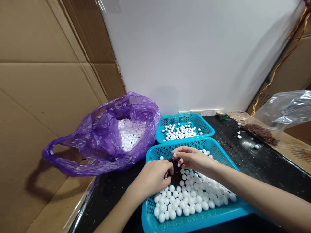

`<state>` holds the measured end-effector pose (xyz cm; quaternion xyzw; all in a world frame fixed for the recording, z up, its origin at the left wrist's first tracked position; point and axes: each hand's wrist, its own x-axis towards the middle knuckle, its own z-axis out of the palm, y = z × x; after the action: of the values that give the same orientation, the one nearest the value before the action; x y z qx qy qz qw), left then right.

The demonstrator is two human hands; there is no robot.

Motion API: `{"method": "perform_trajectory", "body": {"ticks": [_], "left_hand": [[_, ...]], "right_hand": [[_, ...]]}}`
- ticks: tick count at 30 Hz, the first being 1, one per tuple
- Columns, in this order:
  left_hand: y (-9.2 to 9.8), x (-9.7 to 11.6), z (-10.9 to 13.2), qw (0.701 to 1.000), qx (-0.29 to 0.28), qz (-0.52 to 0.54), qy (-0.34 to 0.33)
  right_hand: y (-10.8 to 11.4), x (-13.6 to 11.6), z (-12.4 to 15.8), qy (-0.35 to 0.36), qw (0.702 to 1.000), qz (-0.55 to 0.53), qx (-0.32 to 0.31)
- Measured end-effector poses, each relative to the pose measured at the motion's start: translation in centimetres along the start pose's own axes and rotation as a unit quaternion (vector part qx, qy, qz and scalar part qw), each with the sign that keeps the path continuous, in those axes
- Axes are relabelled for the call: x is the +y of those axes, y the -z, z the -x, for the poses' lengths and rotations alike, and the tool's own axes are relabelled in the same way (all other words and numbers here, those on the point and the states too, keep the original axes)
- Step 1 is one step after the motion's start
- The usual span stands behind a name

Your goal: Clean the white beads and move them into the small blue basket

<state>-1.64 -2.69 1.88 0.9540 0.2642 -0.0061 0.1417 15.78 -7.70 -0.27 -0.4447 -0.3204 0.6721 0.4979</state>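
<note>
Many small white balls (186, 197) lie in the near blue plastic basket (194, 225), around a small pile of dark brown bits (177, 176). My right hand (196, 160) reaches over the basket from the right, with a white ball pinched at its fingertips. Opposite it, my left hand (154, 176) has curled fingers at the edge of the brown bits; whatever they hold is hidden.
Behind stands a second blue basket (186, 140) with more white balls. An open purple plastic bag (97, 136) at left holds white balls too. On the black tabletop (245, 165) at right are loose balls, brown bits (261, 133) and a clear plastic bag (284, 108).
</note>
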Motion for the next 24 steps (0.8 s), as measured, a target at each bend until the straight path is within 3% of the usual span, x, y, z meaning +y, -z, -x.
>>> {"method": "perform_trajectory", "body": {"ticks": [19, 24], "left_hand": [[0.12, -0.01, -0.10, 0.997, -0.018, 0.040, -0.061], [0.02, 0.01, -0.13, 0.991, 0.037, 0.106, -0.075]], "right_hand": [[0.60, -0.31, 0.01, 0.013, 1.000, -0.022, -0.019], [0.56, -0.30, 0.03, 0.011, 1.000, -0.017, -0.015]]}}
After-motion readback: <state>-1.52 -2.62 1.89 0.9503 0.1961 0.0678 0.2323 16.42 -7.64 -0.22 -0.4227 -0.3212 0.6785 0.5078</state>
